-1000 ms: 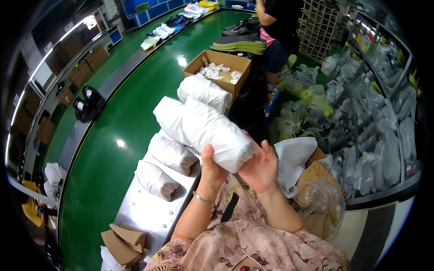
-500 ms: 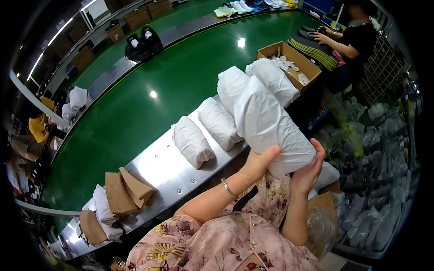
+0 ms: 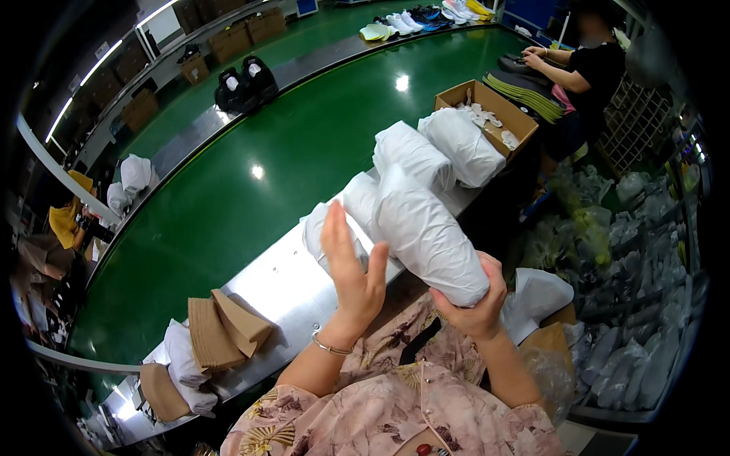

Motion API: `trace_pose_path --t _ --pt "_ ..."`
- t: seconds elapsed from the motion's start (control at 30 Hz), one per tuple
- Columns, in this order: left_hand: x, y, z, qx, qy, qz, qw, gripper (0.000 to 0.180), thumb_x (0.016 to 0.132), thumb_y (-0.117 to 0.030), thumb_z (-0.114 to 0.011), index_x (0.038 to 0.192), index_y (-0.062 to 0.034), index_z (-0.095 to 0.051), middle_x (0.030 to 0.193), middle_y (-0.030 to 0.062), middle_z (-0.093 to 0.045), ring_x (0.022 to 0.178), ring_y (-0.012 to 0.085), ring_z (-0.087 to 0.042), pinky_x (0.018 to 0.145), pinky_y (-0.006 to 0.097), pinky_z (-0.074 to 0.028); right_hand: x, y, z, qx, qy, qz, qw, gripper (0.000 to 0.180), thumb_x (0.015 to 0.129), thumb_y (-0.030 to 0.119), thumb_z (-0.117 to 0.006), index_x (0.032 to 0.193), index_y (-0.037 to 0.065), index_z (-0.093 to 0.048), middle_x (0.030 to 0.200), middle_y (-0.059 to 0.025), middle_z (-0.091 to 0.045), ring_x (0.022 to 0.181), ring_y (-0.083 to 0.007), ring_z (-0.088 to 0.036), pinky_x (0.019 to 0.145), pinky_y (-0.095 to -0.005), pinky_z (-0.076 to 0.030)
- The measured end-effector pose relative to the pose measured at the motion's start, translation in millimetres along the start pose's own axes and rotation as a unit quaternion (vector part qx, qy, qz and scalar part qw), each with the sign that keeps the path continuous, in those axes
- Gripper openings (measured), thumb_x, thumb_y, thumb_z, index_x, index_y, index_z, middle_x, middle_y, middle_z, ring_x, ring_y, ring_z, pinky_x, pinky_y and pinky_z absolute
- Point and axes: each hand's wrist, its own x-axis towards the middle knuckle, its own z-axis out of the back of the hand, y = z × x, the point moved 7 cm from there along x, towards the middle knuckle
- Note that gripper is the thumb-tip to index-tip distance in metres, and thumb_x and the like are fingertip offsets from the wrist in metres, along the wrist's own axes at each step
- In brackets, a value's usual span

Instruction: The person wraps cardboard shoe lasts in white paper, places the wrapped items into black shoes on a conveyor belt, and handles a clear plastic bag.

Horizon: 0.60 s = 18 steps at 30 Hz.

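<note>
since half a second ago, my left fingers (image 3: 333, 232) have come off the white bundle (image 3: 430, 235), which now sits in my right fingers (image 3: 494, 277) alone. those right fingers are curled round its near end, gripping it, and the bundle slants away from them toward ten o'clock. my left fingers are straight and hold nothing, thumb spread just beside the bundle. four more white bundles (image 3: 462, 150) lie beyond along the surface (image 3: 293, 287); one shows partly behind my left fingers, and i can't tell whether they touch it. from my right fingers, a cardboard box (image 3: 511, 115) with white scraps in it is at twelve o'clock, and a person (image 3: 601, 72) in a black top at one. from my left fingers, folded brown cardboard (image 3: 207, 334) lies at eight o'clock, black shoes (image 3: 262, 82) at eleven.
</note>
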Motion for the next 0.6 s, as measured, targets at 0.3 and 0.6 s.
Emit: trace_pose_path --t 0.3,0.6 --pt "9.7 85.7 -0.5 -0.42 0.014 0.395 0.817 0.025 0.088 -0.027 -0.056 0.085 -0.0026 -0.054 0.073 -0.0025 -0.052 0.065 0.005 -0.046 0.061 0.018 -0.039 2.0 33.3 -38.3 0.122 0.066 -0.091 0.986 0.079 0.058 0.019 -0.081 0.117 -0.003 -0.033 0.094 -0.0202 -0.056 0.078 -0.0337 -0.059 0.068 -0.0392 -0.049" --pt "37.4 182.1 -10.4 -0.344 0.052 0.464 0.815 0.034 0.09 -0.03 -0.048 0.092 0.0021 -0.059 0.084 0.0054 -0.059 0.073 0.0125 -0.055 0.066 0.027 -0.045 1.1 9.6 -132.0 0.086 0.069 -0.217 0.97 0.084 0.06 0.035 -0.079 0.119 -0.002 -0.031 0.086 -0.0219 -0.059 0.077 -0.0349 -0.061 0.067 -0.0382 -0.049"
